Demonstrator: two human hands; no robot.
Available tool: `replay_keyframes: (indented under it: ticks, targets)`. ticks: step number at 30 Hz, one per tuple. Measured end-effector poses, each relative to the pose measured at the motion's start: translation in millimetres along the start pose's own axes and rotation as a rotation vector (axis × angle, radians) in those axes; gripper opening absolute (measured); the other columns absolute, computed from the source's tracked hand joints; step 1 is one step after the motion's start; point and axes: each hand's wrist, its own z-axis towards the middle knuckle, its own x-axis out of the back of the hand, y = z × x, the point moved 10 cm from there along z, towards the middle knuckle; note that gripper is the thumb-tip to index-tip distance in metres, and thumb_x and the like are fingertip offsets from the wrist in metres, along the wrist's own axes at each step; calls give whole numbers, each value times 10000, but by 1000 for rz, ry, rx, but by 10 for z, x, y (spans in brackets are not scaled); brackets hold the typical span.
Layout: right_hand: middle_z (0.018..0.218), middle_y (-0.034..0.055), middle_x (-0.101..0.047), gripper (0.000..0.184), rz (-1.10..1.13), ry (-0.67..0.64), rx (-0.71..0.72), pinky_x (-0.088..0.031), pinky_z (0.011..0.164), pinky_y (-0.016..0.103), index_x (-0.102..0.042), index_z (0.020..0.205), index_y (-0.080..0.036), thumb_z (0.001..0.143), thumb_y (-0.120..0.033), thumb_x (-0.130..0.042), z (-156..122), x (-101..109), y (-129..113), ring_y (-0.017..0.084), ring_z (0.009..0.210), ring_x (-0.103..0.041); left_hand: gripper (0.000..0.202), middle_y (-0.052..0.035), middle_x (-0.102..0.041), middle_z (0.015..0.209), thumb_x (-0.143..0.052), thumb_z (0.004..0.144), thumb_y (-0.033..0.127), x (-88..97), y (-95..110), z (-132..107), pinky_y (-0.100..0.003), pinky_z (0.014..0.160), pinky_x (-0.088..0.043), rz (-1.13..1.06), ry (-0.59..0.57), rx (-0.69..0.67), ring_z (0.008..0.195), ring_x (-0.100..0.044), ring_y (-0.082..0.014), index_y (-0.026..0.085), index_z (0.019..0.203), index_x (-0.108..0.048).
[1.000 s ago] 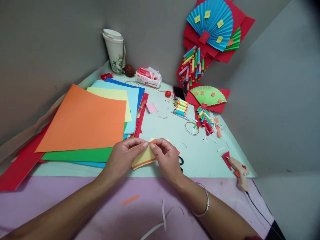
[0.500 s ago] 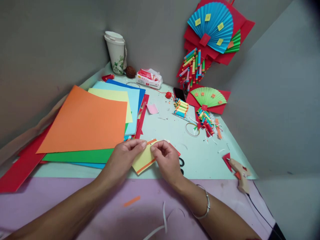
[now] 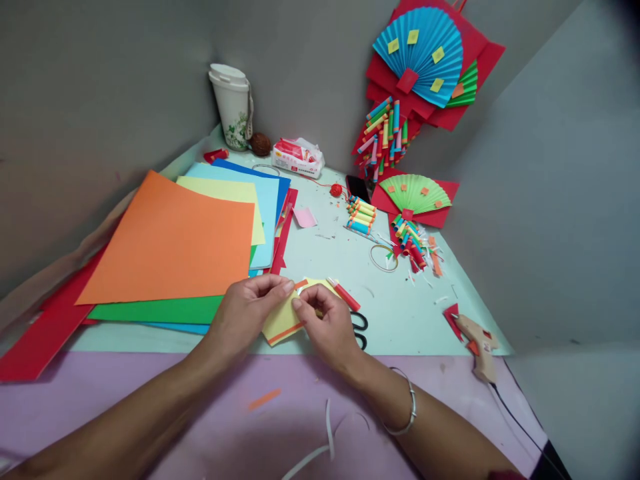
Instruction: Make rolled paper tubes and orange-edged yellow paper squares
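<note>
Between my two hands is a small yellow paper (image 3: 280, 325) with orange strips along its upper and lower edges. My left hand (image 3: 245, 313) is closed in a pinch on its upper left part, by the upper orange strip. My right hand (image 3: 327, 327), thumb and fingers pressed together, grips the paper just right of the left thumb. A small whitish bit shows near the fingertips; its kind is unclear. Behind the right hand lie more yellow paper (image 3: 320, 283), a red pen-like stick (image 3: 347, 296) and scissors with black handles (image 3: 361, 321), partly hidden.
At left is a stack of coloured sheets, an orange sheet (image 3: 175, 240) on top. A glue gun (image 3: 479, 343) lies at right. Small paper rolls (image 3: 361, 217) and a green fan (image 3: 413, 192) sit farther back. A lidded cup (image 3: 233, 107) stands near the wall.
My right hand has shifted slightly left, its fingertips now closer to the left thumb. More of the red stick and the scissor handles shows.
</note>
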Motion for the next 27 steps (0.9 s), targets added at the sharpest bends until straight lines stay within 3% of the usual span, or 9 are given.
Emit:
replay_keyframes:
  ticks: [4,9,15,20,27]
  targets:
    - [668,-32,-538,163,16,13,-11,-387,616,255,-561,728,-194,811,-320,-620,7,22,21,122,633,-476,343,11,-656,706,-781,689,526,3,-64,3,-232,581,-396,-55,-3,62,669,-542,-151,196,775,-749]
    - [643,-45,-507,189,86,35,-69,-370,589,249,-546,718,-200,803,-353,-618,33,46,84,117,602,-439,379,-29,-692,775,-732,758,545,-114,-158,20,-241,612,-436,-255,-116,135,710,-590,-165,180,857,-755]
    - [629,-46,-504,203,93,9,-65,-370,576,245,-544,708,-201,799,-364,-626,33,18,58,118,593,-439,328,5,-656,727,-801,694,487,-38,-142,52,-220,596,-400,-105,-67,70,674,-551,-135,183,805,-740]
    - [656,-42,-532,193,75,-13,-49,-382,599,246,-551,714,-201,812,-349,-626,31,20,51,119,617,-459,330,23,-643,691,-766,717,517,-51,-128,35,-221,579,-378,-80,-109,65,639,-538,-130,199,802,-732]
    - [697,-31,-557,189,-19,-94,-3,-398,610,243,-587,771,-190,851,-360,-609,53,60,-68,117,640,-484,341,-21,-692,801,-753,714,519,-47,-59,49,-262,634,-417,-21,-88,5,731,-589,-190,201,838,-749]
